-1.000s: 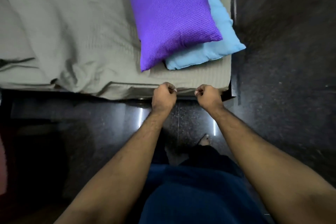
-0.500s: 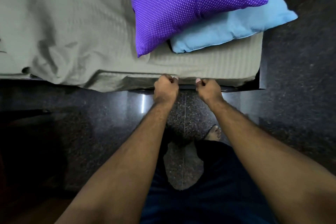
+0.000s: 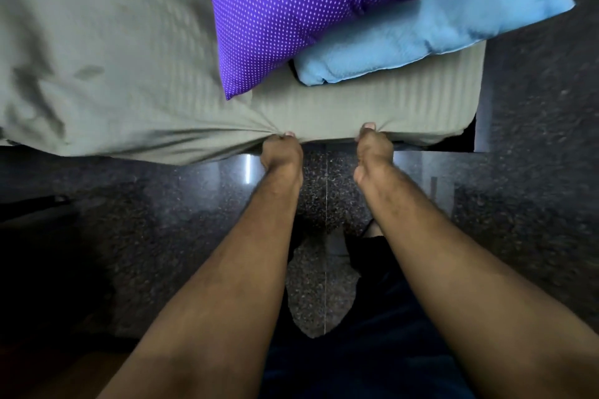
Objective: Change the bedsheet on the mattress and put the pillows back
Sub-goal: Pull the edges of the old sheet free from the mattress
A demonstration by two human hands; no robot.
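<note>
two hands grip the near edge of a grey-green bedsheet (image 3: 107,52) on a mattress, seen from the head camera looking down past bare forearms to a dark speckled floor (image 3: 531,146). the left hand (image 3: 281,155) has its fingers curled round a bunch of cloth, and creases fan out from that pinch toward the rumpled, loosely draped part of the sheet on the left. the right hand (image 3: 373,147), just beside it, holds the same hem where the sheet lies flat and striped over the corner of the mattress. a purple dotted pillow (image 3: 324,10) rests on the sheet, overlapping a light blue pillow (image 3: 437,39) that juts past the far corner of the bed.

the step in hand appears to be working the sheet's edge at the side of the bed; whether it is being drawn off or pulled taut cannot be told. the pillows sit on the very cloth being handled, so the next move likely calls for a firm, even pull with both grips, or for the pillows to be lifted clear first. the slack on the left will need attention too.
</note>
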